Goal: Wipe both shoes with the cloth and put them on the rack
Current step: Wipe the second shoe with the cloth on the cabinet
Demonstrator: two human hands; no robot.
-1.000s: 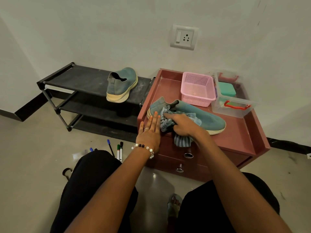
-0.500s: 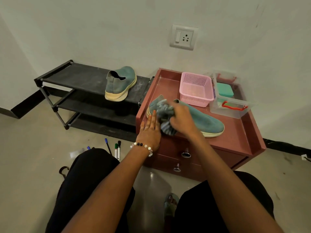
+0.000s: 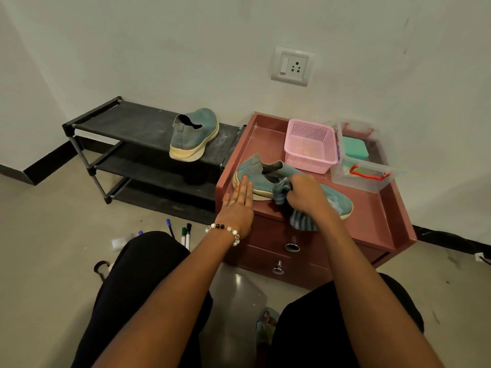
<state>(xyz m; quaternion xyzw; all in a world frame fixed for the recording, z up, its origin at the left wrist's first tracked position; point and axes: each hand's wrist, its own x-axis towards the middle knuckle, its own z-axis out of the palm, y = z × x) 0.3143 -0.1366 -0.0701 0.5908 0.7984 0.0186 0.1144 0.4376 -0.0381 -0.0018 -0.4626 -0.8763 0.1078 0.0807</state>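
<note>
Head view: my right hand [image 3: 305, 193] clenches the cloth [image 3: 299, 219] against the shoe [image 3: 334, 200] on the counter [image 3: 372, 219] — left hand [image 3: 237, 208] flat, bracing its heel. Best wipe toeward — firm strokes. Other shoe [image 3: 194, 135] sits on the rack [image 3: 127, 120].

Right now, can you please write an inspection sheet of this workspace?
Surface: red cabinet top, raised rim.
Job's things: one shoe on the rack; second shoe on the cabinet; cloth against it.
Clutter: pink basket, clear box, markers on the floor.
Hands: left hand flat by the heel; right hand grips the cloth.
Cables: possibly one at the right wall base.
Surroundings: wall socket.
</note>
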